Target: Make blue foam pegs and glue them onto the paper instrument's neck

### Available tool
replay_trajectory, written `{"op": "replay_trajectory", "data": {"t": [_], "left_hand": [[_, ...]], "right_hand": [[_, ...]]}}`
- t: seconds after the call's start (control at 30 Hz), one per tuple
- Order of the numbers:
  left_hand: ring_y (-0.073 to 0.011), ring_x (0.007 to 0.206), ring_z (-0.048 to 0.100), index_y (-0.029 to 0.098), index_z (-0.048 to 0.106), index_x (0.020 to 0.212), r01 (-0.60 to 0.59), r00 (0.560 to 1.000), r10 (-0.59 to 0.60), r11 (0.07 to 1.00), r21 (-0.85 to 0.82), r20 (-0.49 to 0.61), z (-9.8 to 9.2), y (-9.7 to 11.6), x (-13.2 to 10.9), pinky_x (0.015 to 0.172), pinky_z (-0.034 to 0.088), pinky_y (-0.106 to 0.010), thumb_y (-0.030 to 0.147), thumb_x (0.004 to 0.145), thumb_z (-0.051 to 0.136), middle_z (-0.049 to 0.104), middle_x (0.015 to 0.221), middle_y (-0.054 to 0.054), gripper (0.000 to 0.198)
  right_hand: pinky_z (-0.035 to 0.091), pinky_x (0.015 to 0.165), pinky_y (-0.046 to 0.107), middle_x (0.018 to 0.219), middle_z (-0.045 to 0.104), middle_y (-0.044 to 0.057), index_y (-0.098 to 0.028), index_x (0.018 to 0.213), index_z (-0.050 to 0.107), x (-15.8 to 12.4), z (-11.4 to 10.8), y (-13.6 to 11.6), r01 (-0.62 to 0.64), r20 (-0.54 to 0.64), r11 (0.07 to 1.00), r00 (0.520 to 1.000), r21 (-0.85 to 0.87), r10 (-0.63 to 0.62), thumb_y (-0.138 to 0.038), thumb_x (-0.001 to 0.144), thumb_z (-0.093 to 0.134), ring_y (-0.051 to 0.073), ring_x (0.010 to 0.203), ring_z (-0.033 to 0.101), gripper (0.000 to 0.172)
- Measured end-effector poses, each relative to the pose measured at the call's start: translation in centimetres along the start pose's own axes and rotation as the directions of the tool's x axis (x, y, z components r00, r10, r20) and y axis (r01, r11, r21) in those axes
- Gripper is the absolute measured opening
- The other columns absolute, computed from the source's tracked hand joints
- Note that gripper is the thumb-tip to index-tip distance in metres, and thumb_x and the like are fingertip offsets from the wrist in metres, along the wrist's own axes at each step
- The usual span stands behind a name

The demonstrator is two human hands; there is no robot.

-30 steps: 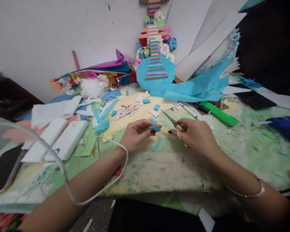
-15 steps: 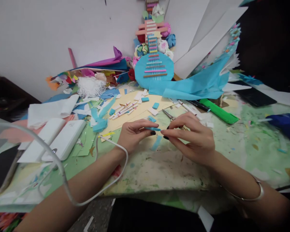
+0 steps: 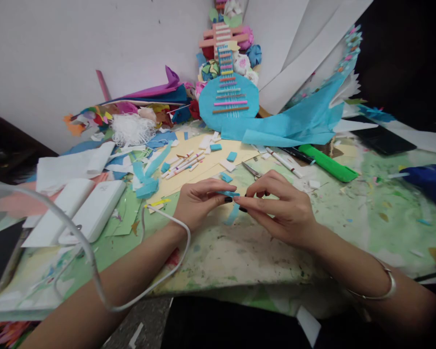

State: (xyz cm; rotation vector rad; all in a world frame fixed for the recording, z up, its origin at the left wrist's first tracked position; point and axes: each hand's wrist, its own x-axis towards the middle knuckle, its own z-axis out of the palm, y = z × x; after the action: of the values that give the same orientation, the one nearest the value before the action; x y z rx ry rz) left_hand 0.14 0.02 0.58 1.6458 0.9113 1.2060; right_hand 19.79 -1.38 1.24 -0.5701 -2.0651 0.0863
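Note:
My left hand (image 3: 199, 199) pinches a small blue paper strip (image 3: 228, 194) between thumb and fingers, just above the table. My right hand (image 3: 281, 209) meets it from the right, with its fingertips closed on the strip's other end. Small scissors (image 3: 252, 170) stick out behind that hand, blades pointing away to the left; their handles are hidden in the fingers. A second blue strip (image 3: 233, 213) lies on the paint-stained table (image 3: 247, 252) under both hands.
Two white power banks (image 3: 94, 208) and a white cable (image 3: 160, 281) lie at the left, by a dark phone (image 3: 0, 252). Markers (image 3: 185, 165) and blue scraps sit on yellow card. Behind stand a blue paper guitar (image 3: 228, 97), blue tissue paper (image 3: 298, 126) and a green strip (image 3: 327, 167).
My right hand has come left from holding the scissors raised and now touches the blue strip held by my left hand. The scissor blades have swung back behind the hand.

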Motion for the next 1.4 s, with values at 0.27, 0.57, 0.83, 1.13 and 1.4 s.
{"op": "replay_trajectory", "data": {"t": [0.27,0.57,0.83,1.13,1.4], "left_hand": [[-0.0175,0.079,0.065,0.021,0.076,0.081,0.0,1.0,0.0,1.0,0.013,0.0,0.04,0.15,0.0,0.073,0.054,-0.031,0.023,0.072,0.072,0.072,0.083,-0.006,0.01],[-0.0171,0.079,0.065,0.022,0.076,0.082,-0.044,0.999,0.044,0.998,0.037,0.001,0.06,0.02,-0.06,0.075,0.053,-0.03,0.018,0.072,0.072,0.072,0.082,-0.005,0.012],[-0.0173,0.079,0.065,0.024,0.076,0.081,-0.081,0.996,0.083,0.994,0.078,-0.015,0.02,0.2,0.0,0.077,0.052,-0.031,0.017,0.072,0.072,0.072,0.083,-0.005,0.013],[-0.0176,0.084,0.064,0.027,0.075,0.088,-0.194,0.981,0.196,0.966,0.172,0.001,-0.17,-0.24,-0.25,0.08,0.052,-0.032,0.014,0.076,0.067,0.072,0.088,-0.004,0.02],[-0.0177,0.083,0.065,0.026,0.075,0.09,-0.263,0.963,0.268,0.923,0.28,0.022,-0.21,-0.02,-0.32,0.079,0.053,-0.031,0.015,0.078,0.065,0.071,0.09,-0.005,0.019]], "right_hand": [[0.046,0.066,0.032,0.081,0.06,0.004,-0.024,0.097,0.069,-0.14,0.08,0.01,-0.006,0.005,1.0,1.0,-0.013,0.006,-0.013,0.084,0.057,0.014,0.072,0.051,0.021],[0.047,0.067,0.032,0.08,0.061,0.004,-0.022,0.095,0.069,-0.03,0.06,0.06,-0.021,-0.015,0.999,1.0,0.039,0.022,-0.012,0.085,0.055,0.014,0.071,0.052,0.02],[0.047,0.068,0.034,0.079,0.062,0.005,-0.021,0.092,0.068,0.12,0.12,-0.01,-0.051,-0.003,0.997,0.999,0.065,0.051,-0.013,0.085,0.054,0.015,0.073,0.057,0.018],[0.05,0.07,0.032,0.08,0.063,0.007,-0.017,0.09,0.069,0.13,0.16,-0.21,-0.151,0.036,0.98,0.988,0.129,0.147,-0.012,0.084,0.055,0.015,0.077,0.058,0.015],[0.05,0.069,0.027,0.083,0.064,0.005,-0.018,0.088,0.07,0.01,0.33,-0.27,-0.271,0.037,0.95,0.963,0.153,0.268,-0.011,0.082,0.058,0.013,0.077,0.061,0.015]]}}
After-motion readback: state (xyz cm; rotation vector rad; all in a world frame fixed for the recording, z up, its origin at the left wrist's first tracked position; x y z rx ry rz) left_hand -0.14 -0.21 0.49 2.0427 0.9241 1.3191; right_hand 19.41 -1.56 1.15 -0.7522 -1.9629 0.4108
